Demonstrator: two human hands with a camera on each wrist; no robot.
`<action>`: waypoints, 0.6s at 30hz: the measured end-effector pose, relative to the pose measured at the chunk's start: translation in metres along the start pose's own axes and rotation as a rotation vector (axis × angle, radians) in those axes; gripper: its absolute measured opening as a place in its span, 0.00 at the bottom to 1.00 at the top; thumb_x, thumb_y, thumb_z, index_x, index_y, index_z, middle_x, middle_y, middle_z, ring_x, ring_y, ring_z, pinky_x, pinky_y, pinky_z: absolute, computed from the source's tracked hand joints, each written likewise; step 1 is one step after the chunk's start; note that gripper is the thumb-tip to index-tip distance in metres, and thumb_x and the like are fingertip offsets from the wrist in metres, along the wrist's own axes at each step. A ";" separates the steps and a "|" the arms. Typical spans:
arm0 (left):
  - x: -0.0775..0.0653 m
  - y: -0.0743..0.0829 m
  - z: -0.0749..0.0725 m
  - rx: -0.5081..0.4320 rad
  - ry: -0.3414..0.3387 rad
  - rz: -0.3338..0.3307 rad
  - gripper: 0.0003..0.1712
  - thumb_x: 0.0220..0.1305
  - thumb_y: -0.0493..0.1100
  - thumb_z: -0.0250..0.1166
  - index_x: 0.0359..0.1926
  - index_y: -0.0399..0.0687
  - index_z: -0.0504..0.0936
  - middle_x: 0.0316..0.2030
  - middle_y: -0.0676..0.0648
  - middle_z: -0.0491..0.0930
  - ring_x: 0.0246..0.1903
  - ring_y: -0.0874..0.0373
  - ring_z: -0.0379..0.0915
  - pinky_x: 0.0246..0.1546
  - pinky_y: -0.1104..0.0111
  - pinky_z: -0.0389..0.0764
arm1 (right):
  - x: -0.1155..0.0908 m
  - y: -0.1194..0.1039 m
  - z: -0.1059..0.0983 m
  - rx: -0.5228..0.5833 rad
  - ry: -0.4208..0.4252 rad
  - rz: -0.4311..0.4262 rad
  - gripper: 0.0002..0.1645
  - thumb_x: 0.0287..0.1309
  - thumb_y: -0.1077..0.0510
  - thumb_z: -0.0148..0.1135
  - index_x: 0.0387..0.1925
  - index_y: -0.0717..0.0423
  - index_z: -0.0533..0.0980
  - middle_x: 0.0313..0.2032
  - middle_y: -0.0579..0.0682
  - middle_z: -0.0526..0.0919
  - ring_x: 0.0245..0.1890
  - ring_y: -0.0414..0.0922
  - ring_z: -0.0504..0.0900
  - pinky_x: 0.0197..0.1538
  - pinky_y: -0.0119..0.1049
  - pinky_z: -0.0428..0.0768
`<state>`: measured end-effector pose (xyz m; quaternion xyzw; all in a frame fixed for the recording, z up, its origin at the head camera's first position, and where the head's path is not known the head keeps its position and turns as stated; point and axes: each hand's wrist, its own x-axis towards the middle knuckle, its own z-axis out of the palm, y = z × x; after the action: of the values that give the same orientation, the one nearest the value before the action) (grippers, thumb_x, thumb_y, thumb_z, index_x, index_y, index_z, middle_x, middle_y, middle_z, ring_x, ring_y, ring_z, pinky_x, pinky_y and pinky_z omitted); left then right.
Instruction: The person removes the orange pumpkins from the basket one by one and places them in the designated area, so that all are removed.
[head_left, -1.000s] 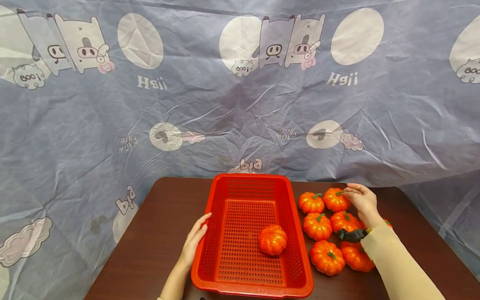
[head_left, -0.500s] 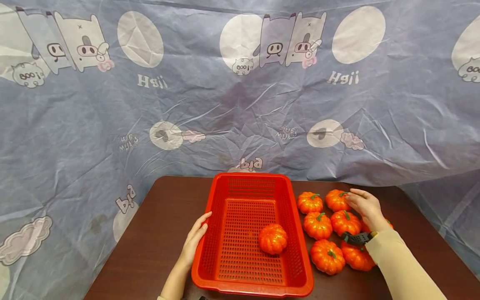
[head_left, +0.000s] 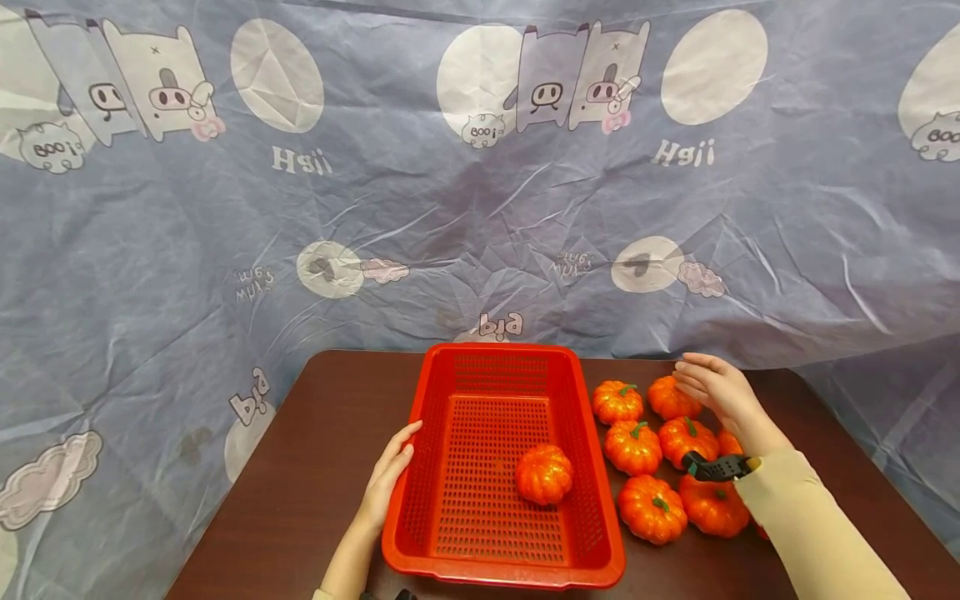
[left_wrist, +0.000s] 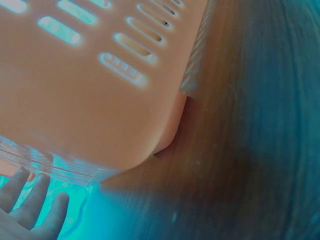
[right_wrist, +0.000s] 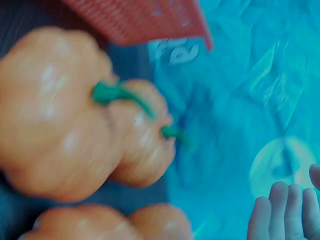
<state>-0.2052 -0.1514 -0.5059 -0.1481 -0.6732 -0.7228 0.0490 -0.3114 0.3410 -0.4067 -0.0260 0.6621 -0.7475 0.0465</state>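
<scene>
A red plastic basket with slotted walls stands on the table, one small orange pumpkin lying inside it. Against its left rim rests my left hand, fingers fairly straight; in the left wrist view, fingers show beside the basket wall. My right hand is raised over the right-hand group, near the back pumpkin. Its fingers are extended and nothing is held. In the right wrist view, straight fingers appear apart from the green-stemmed pumpkins.
Several more pumpkins sit in rows right of the basket, including a front one and a middle one. My right forearm and black wrist strap partly cover others. The brown table meets a printed cloth backdrop behind.
My right hand first shifted slightly right and towards me, then rose up and away above the pumpkins. The left hand, basket and pumpkins have stayed in place.
</scene>
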 end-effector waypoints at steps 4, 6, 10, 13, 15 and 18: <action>0.000 0.001 0.000 -0.008 -0.005 -0.004 0.25 0.73 0.41 0.41 0.68 0.40 0.59 0.67 0.38 0.56 0.59 0.50 0.58 0.54 0.72 0.66 | -0.002 -0.014 0.018 -0.054 -0.034 -0.032 0.12 0.64 0.60 0.55 0.47 0.54 0.65 0.35 0.39 0.81 0.38 0.34 0.81 0.43 0.28 0.78; 0.000 0.001 0.000 -0.022 -0.011 -0.005 0.25 0.73 0.41 0.41 0.68 0.40 0.59 0.66 0.37 0.56 0.58 0.49 0.60 0.54 0.71 0.67 | -0.004 -0.020 0.027 -0.091 -0.047 -0.046 0.13 0.64 0.60 0.55 0.48 0.54 0.64 0.35 0.39 0.80 0.38 0.34 0.81 0.43 0.28 0.78; 0.000 0.001 0.000 -0.026 -0.008 -0.009 0.25 0.73 0.41 0.41 0.68 0.40 0.59 0.66 0.38 0.56 0.58 0.49 0.60 0.53 0.71 0.68 | -0.009 -0.028 0.047 -0.141 -0.091 -0.085 0.13 0.65 0.59 0.55 0.49 0.56 0.65 0.37 0.40 0.80 0.39 0.35 0.81 0.45 0.29 0.77; 0.001 0.001 0.000 -0.023 -0.006 -0.011 0.25 0.73 0.42 0.41 0.68 0.41 0.59 0.67 0.38 0.56 0.59 0.49 0.59 0.54 0.71 0.67 | -0.013 -0.032 0.063 -0.177 -0.146 -0.118 0.13 0.66 0.60 0.54 0.49 0.57 0.65 0.39 0.40 0.80 0.40 0.36 0.81 0.47 0.31 0.77; 0.001 0.000 0.000 -0.019 0.000 -0.015 0.24 0.73 0.42 0.42 0.68 0.42 0.60 0.67 0.39 0.56 0.60 0.49 0.58 0.55 0.72 0.66 | -0.017 -0.035 0.074 -0.215 -0.184 -0.140 0.15 0.66 0.61 0.53 0.51 0.61 0.65 0.41 0.41 0.79 0.42 0.37 0.81 0.48 0.32 0.77; 0.000 0.000 0.000 -0.010 0.005 -0.017 0.24 0.73 0.42 0.42 0.68 0.43 0.61 0.67 0.40 0.56 0.60 0.50 0.57 0.55 0.73 0.65 | -0.022 -0.037 0.092 -0.290 -0.225 -0.158 0.21 0.65 0.60 0.55 0.54 0.67 0.64 0.44 0.46 0.78 0.44 0.39 0.80 0.49 0.34 0.76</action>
<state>-0.2052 -0.1515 -0.5055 -0.1406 -0.6706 -0.7271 0.0437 -0.2815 0.2568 -0.3581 -0.1676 0.7493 -0.6381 0.0570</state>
